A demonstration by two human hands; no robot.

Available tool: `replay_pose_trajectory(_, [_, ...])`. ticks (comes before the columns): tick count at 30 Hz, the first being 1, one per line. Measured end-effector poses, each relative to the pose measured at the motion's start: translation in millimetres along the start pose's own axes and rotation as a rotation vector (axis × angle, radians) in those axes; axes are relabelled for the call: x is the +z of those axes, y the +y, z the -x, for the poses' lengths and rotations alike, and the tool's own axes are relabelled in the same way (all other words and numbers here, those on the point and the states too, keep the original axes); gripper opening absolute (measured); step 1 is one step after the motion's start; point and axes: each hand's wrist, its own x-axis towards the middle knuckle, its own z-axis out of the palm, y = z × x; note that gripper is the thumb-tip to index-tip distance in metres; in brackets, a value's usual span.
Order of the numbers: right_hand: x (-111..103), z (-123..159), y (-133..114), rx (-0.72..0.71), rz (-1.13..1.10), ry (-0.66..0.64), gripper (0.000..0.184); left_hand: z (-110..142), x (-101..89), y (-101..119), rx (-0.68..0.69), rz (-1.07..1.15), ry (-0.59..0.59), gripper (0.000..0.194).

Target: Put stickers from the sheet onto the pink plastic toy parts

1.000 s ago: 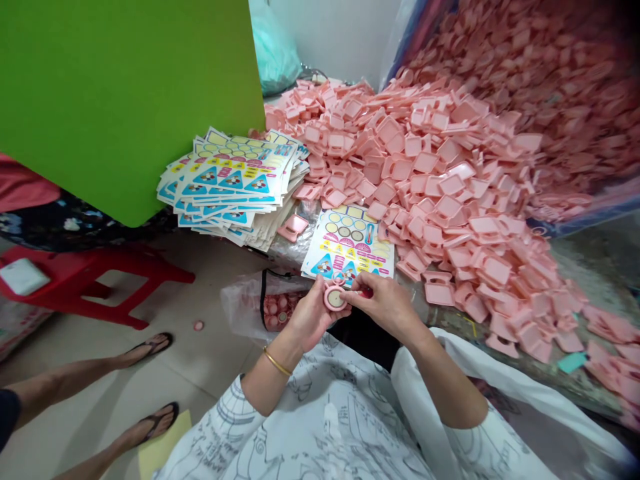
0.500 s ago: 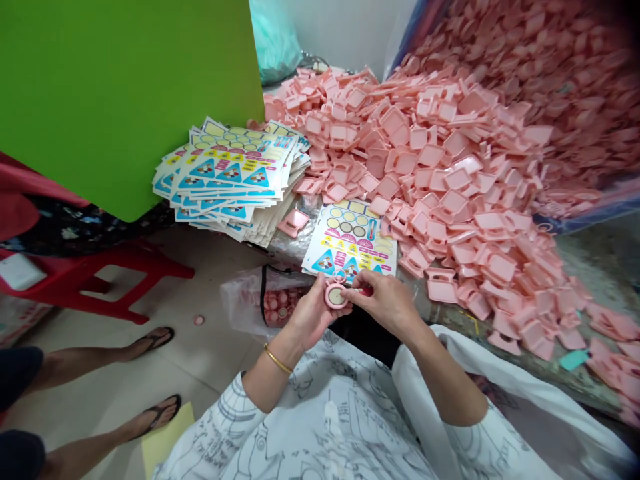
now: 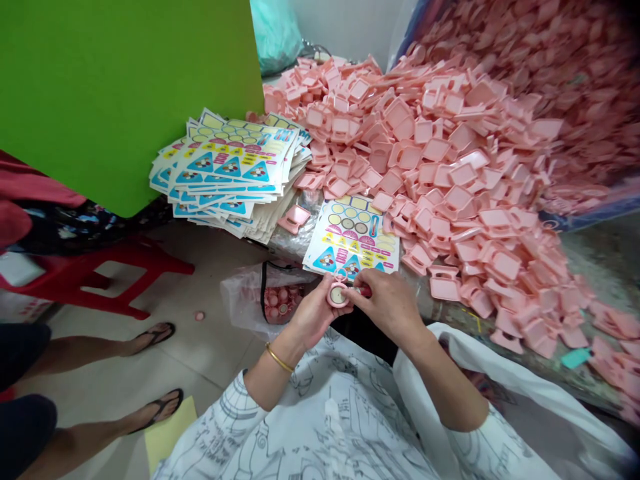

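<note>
Head camera looks down at two hands held close together. The left hand point(image 3: 315, 313), with a gold bangle point(image 3: 279, 357) on its wrist, is closed around a round pink case point(image 3: 339, 295) that has a small ring on top. The right hand point(image 3: 390, 307) is closed too, pinching a small red bit point(image 3: 367, 291) right beside the case, but the fingers hide most of it. The case is just below a sticker sheet point(image 3: 350, 239) and beside a clear bag point(image 3: 245, 300) of round pink pieces. Hands and case sit almost where they were a moment ago. A big pile of pink plastic pieces point(image 3: 450, 167) and a stack of sticker sheets point(image 3: 225, 170) now sit a bit higher in the view, and more of a nearby person's dark shorts point(image 3: 23, 427) shows.
</note>
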Motion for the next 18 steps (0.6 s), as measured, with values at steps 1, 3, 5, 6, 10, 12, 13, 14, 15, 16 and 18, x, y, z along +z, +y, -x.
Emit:
replay_pose_trajectory(1, [0.4, 1.2, -1.4, -0.022, 0.031, 0.02, 0.028, 0.3, -0.5, -1.3, 0.015, -0.014, -0.014, 0.035])
replay_pose_trajectory(3, [1.8, 3.8, -4.8, -0.066, 0.096, 0.058, 0.028, 0.5, -1.9, -4.6, 0.048, -0.044, -0.041, 0.031])
replay_pose_trajectory(5, [4.1, 6.3, -8.9, -0.109, 0.148, 0.07, 0.027, 0.7, -4.2, -7.9, 0.07, -0.066, -0.049, 0.03])
replay_pose_trajectory(6, [5.5, 7.5, -11.2, -0.126, 0.157, 0.067, 0.026, 1.2, -6.0, -8.9, 0.072, -0.076, -0.041, 0.031])
replay_pose_trajectory(10, [11.1, 13.4, -16.6, -0.13, 0.036, 0.029, 0.023, 9.2, -27.5, -3.2, 0.101, -0.152, 0.104, 0.044])
replay_pose_trajectory(12, [11.8, 17.5, -13.6, -0.105, -0.076, 0.032, 0.026, 15.7, -53.6, 5.3, 0.126, -0.234, 0.214, 0.05])
replay_pose_trajectory(13, [11.3, 19.9, -10.0, -0.086, -0.13, 0.04, 0.029, 18.1, -71.0, 10.2, 0.135, -0.28, 0.268, 0.052])
replay_pose_trajectory(14, [10.3, 22.4, -5.2, -0.058, -0.178, 0.046, 0.03, 19.5, -90.5, 15.2, 0.141, -0.325, 0.318, 0.053])
replay_pose_trajectory(15, [8.8, 25.2, 0.6, -0.018, -0.217, 0.049, 0.029, 19.3, -111.1, 20.0, 0.171, -0.363, 0.38, 0.053])
replay_pose_trajectory(16, [7.0, 28.1, 7.2, 0.03, -0.246, 0.044, 0.025, 17.6, -131.7, 24.4, 0.218, -0.407, 0.456, 0.053])
replay_pose_trajectory(18, [2.9, 34.8, 21.2, 0.135, -0.285, 0.01, 0.015, 10.0, -167.7, 31.5, 0.233, -0.528, 0.6, 0.057])
